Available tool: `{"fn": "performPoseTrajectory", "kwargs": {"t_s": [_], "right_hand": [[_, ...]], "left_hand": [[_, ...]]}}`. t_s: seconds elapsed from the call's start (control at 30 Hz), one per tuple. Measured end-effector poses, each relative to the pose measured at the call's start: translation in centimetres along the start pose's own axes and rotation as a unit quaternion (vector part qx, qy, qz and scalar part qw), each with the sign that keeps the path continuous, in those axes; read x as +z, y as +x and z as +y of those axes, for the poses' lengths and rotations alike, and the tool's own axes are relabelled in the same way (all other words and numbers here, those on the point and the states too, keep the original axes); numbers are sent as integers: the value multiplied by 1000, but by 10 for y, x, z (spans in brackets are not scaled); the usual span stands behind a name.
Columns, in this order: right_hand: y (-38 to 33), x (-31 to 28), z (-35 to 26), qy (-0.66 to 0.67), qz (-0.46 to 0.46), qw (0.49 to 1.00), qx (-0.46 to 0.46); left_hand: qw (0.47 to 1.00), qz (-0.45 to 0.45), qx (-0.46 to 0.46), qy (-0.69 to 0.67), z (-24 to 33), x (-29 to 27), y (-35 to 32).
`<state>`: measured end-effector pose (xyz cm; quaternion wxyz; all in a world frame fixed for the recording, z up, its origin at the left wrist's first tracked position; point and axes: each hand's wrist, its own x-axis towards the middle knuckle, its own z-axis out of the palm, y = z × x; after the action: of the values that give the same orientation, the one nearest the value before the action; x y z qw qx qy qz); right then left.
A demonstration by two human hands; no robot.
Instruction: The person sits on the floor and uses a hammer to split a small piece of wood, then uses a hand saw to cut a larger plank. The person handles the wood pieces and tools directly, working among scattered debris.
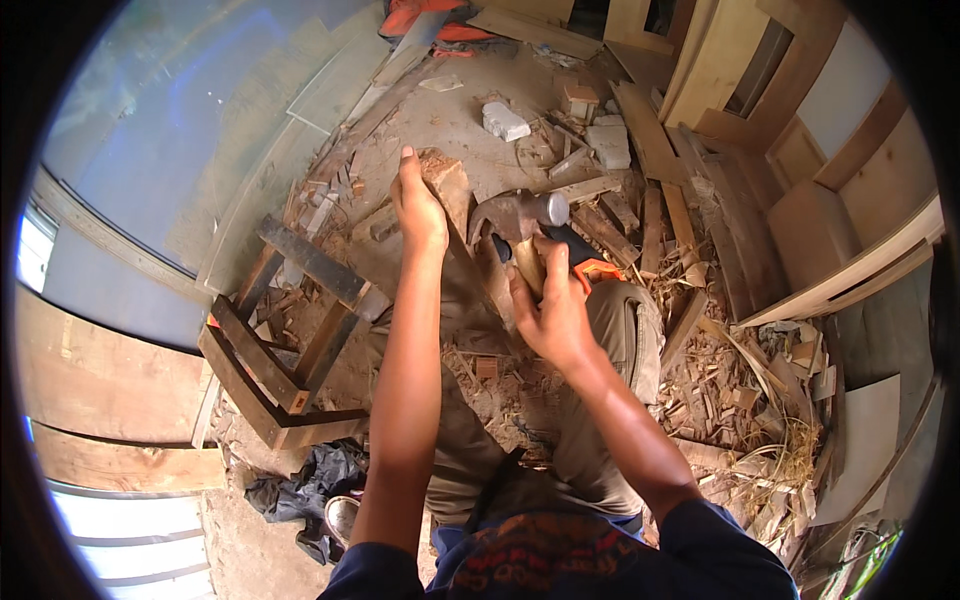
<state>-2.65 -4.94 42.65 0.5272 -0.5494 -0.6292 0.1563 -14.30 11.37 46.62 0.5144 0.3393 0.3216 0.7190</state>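
Wood scraps and shavings (740, 400) cover the dirt floor of the workshop. Nearest, the right hand (553, 315) is closed around the wooden handle of a claw hammer (520, 225), whose steel head stands just above the hand. Farther out, the left hand (418, 205) grips a rough wood block (450, 185), just left of the hammer head. A dark wooden frame (290, 330) lies to the left.

- Warm daylight fills the scene; the dusty floor (450, 110) beyond the hammer (525, 225) is brightest.
- Left of the hammer, pale panels (170, 130) look hazy and washed out, with blown-out white strips at the lower left.
- Soft shadows lie under the forearms.
- Fisheye bending curves the boards (850, 270) right of the hammer; a black rim encloses the picture.
- Focus is sharp centrally, softer outward.
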Motion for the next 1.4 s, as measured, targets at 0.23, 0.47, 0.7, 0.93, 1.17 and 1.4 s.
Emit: {"fn": "performPoseTrajectory", "kwargs": {"t_s": [0.23,0.47,0.7,0.93,1.17,1.4], "right_hand": [[25,-72,-33,-4,-158,985,66],[-1,-54,-38,15,-8,998,57],[32,-43,-42,156,148,976,-29],[8,-4,-10,37,-12,999,30],[26,-44,-23,75,-150,979,116],[-11,-16,-5,198,-94,932,290]], "left_hand": [[999,-47,8,8,-9,-1,-9],[999,-45,15,15,-16,-11,6],[994,-78,-74,26,-14,-13,7],[999,-21,-6,26,-8,-6,2],[999,-20,-28,-27,-13,-20,4],[998,-53,-35,-13,-22,-15,1]]}}
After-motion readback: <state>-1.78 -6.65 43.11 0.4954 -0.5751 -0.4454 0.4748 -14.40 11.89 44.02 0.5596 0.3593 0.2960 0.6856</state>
